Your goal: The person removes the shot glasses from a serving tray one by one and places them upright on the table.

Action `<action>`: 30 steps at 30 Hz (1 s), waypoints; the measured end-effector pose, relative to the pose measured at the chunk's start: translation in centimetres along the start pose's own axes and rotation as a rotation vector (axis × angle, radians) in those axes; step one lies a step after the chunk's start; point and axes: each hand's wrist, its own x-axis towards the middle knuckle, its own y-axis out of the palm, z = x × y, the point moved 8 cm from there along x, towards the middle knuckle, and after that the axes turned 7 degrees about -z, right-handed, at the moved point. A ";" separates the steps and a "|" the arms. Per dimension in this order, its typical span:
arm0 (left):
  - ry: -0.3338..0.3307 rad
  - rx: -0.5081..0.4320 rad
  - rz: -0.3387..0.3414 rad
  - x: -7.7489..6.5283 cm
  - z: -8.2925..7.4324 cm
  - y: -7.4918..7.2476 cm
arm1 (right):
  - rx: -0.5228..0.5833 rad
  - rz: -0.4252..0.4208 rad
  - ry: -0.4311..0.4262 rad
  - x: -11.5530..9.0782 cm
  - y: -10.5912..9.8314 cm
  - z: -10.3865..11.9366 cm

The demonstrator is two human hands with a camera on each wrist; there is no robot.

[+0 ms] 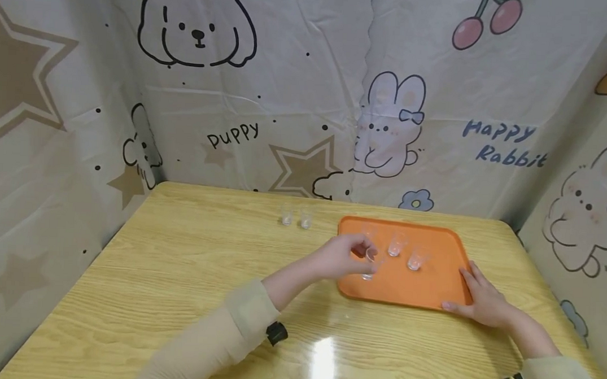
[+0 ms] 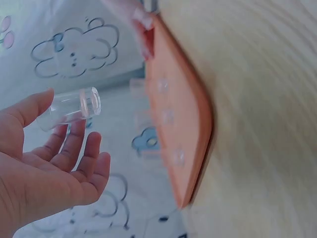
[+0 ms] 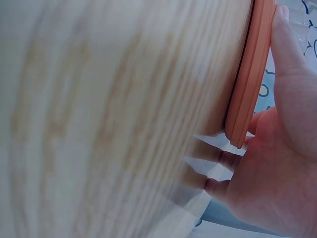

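Note:
Between thumb and fingers my left hand [image 1: 343, 258] pinches a small clear glass [image 2: 74, 106] above the left part of an orange tray [image 1: 436, 288]. In the left wrist view the glass lies tilted on its side, clear of the tray. On the tray stand three more such glasses, among them one near the back middle [image 1: 395, 247] and one right of it [image 1: 415, 261]. My right hand [image 1: 489, 302] holds the tray's front right corner, thumb on the front rim and fingers along the right edge.
Two more small clear glasses, a left one [image 1: 286, 217] and a right one [image 1: 306, 219], stand on the wooden table [image 1: 178, 252] left of the tray. A printed cloth [image 1: 298, 87] hangs behind the table and along both sides.

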 end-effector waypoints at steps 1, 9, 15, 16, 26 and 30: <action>0.005 0.000 -0.008 -0.3 -0.1 -0.7 | -0.001 0.001 0.002 0.0 0.0 0.0; 0.016 0.042 -0.085 -2.1 -0.5 -5.8 | -0.015 0.008 0.015 0.1 0.0 -0.1; -0.002 0.061 -0.176 -3.6 -0.5 -9.5 | -0.017 0.019 0.012 0.2 0.2 0.0; -0.007 0.062 -0.189 -3.8 -0.4 -10.1 | -0.016 0.019 0.011 0.1 0.2 0.0; -0.054 0.061 -0.320 -5.3 1.0 -15.9 | -0.019 0.015 0.005 0.1 0.1 -0.1; -0.101 0.021 -0.366 -5.5 2.5 -17.6 | -0.016 0.015 0.007 0.1 0.2 -0.2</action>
